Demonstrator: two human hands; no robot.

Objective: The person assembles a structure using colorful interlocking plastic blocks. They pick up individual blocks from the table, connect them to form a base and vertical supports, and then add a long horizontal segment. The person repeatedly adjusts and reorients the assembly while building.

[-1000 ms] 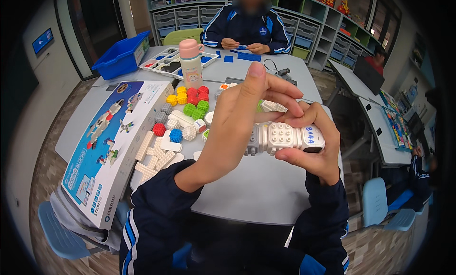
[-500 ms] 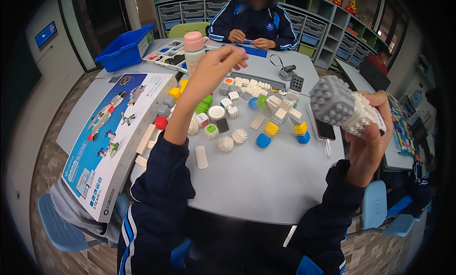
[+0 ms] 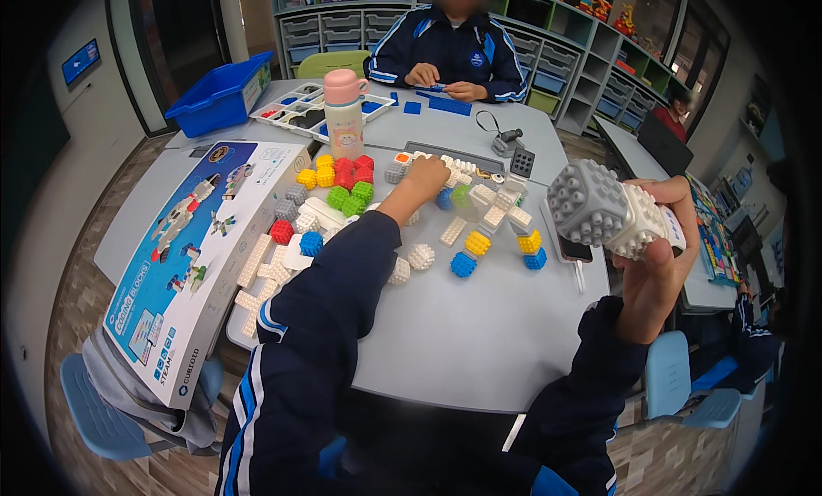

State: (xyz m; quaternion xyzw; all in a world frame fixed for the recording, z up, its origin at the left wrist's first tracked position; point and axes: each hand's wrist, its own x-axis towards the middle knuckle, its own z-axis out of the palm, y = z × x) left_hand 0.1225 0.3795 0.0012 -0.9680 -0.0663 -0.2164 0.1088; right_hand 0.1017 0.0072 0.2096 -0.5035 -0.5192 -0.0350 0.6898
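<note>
Raised at the right of the table, my right hand (image 3: pixel 661 260) is closed round the white end of a joined piece made of a large grey studded block (image 3: pixel 587 203) and a white studded block (image 3: pixel 638 222). My left hand (image 3: pixel 425 179) reaches over the table with bent fingers, down among small white blocks (image 3: pixel 462 166); its fingertips are hidden. Just right of it stands a built figure (image 3: pixel 501 209) of white pieces, with yellow blocks (image 3: pixel 477 242) and blue blocks (image 3: pixel 463 265) at its near side. A white studded ball-like block (image 3: pixel 420 256) lies nearer me.
A large building-set box (image 3: pixel 197 248) lies at the left. Red, green (image 3: pixel 352 198), yellow and grey blocks cluster beside a pink-topped bottle (image 3: pixel 344 110). Behind are a sorting tray (image 3: pixel 377 110) and blue bin (image 3: pixel 218 93). Opposite, a person (image 3: pixel 449 50) handles blue pieces. A phone (image 3: pixel 575 249) lies right.
My left hand has come down from the air near the bottle to the white blocks, its sleeve now covering several blocks. My right hand still holds the grey and white piece, barely shifted.
</note>
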